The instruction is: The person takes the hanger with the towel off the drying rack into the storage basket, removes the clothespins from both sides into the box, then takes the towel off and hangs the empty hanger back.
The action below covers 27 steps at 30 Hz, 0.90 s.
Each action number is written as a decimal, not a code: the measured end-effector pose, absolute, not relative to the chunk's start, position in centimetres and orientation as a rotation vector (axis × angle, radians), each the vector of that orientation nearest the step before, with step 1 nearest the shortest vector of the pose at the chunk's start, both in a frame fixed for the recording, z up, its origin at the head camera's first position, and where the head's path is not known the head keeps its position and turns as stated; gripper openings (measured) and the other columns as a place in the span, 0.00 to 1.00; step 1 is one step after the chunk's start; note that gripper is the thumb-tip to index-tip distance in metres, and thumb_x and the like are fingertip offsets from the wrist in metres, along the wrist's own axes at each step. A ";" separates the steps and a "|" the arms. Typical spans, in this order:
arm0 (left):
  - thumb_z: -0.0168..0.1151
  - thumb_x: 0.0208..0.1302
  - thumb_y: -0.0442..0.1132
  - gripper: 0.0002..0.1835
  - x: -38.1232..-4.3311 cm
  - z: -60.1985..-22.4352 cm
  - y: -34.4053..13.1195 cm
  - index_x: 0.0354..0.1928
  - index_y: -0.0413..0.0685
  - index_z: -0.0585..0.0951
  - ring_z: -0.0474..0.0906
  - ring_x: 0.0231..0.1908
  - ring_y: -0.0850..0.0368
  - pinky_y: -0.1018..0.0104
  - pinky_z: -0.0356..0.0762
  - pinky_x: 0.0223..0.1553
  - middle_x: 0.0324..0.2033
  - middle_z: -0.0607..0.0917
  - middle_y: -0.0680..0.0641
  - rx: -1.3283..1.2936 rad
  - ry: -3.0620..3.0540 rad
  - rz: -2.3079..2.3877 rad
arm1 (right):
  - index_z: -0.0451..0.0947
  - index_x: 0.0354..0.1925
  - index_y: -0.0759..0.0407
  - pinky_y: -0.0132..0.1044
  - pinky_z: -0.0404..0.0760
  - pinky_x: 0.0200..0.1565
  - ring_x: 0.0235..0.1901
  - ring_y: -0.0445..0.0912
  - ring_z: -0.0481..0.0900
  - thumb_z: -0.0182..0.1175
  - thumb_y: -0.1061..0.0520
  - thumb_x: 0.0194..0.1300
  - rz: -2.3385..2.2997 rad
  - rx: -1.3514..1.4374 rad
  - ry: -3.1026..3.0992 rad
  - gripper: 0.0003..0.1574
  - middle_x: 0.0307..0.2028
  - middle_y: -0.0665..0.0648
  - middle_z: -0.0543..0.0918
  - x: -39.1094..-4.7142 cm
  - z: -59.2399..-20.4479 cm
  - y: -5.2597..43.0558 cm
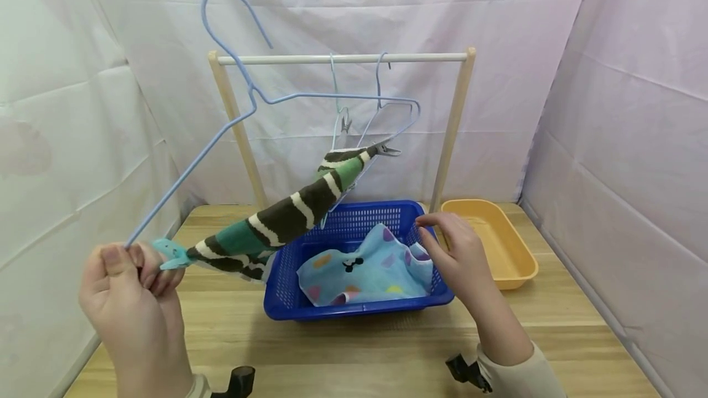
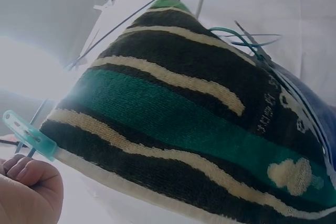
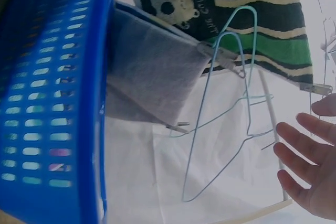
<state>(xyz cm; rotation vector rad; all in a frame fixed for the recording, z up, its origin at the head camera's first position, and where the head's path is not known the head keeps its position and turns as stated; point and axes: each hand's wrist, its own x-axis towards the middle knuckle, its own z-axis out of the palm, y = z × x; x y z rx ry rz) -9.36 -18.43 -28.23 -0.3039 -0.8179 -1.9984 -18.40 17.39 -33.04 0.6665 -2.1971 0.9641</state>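
In the head view my left hand grips the lower left end of a blue wire hanger, its hook upward and the frame tilted. A striped towel in green, brown and cream hangs from it by two corners. A teal clothespin pins one corner beside my left fingers, and a grey clothespin pins the other. My right hand holds nothing; its fingers are loosely spread over the right rim of a blue basket. Inside the basket lies a light blue patterned cloth.
Behind stands a wooden rack with a white rail, where two more wire hangers hang. A greyish-blue cloth is clipped behind the towel in the right wrist view. An orange tray sits right of the basket on the wooden table.
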 end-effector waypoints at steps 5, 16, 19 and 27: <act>0.49 0.71 0.36 0.21 -8.8 -28.7 -18.3 0.22 0.33 0.57 0.50 0.16 0.57 0.70 0.45 0.18 0.16 0.55 0.46 -0.344 -0.767 -2.078 | 0.82 0.44 0.60 0.37 0.71 0.53 0.46 0.49 0.78 0.61 0.67 0.62 0.958 0.712 -2.107 0.11 0.41 0.53 0.84 -17.8 -32.7 17.3; 0.45 0.73 0.32 0.18 -8.1 -29.7 -17.6 0.23 0.30 0.60 0.50 0.17 0.57 0.69 0.44 0.19 0.16 0.55 0.46 -0.436 -0.749 -2.153 | 0.81 0.46 0.64 0.33 0.71 0.56 0.48 0.51 0.78 0.59 0.66 0.60 0.980 0.742 -1.921 0.14 0.45 0.57 0.84 -16.5 -31.4 17.2; 0.44 0.74 0.31 0.18 -8.1 -30.0 -17.4 0.23 0.29 0.61 0.50 0.17 0.58 0.70 0.44 0.19 0.16 0.56 0.46 -0.471 -0.766 -2.150 | 0.80 0.48 0.65 0.33 0.70 0.57 0.51 0.52 0.76 0.59 0.64 0.59 1.007 0.747 -1.871 0.17 0.48 0.59 0.82 -16.4 -31.3 17.3; 0.42 0.75 0.31 0.17 -7.9 -30.7 -17.0 0.24 0.30 0.62 0.51 0.17 0.58 0.70 0.45 0.19 0.16 0.56 0.46 -0.528 -0.808 -2.156 | 0.75 0.56 0.71 0.36 0.66 0.60 0.56 0.58 0.71 0.58 0.43 0.70 0.885 0.733 -1.799 0.33 0.56 0.67 0.77 -17.0 -31.1 18.0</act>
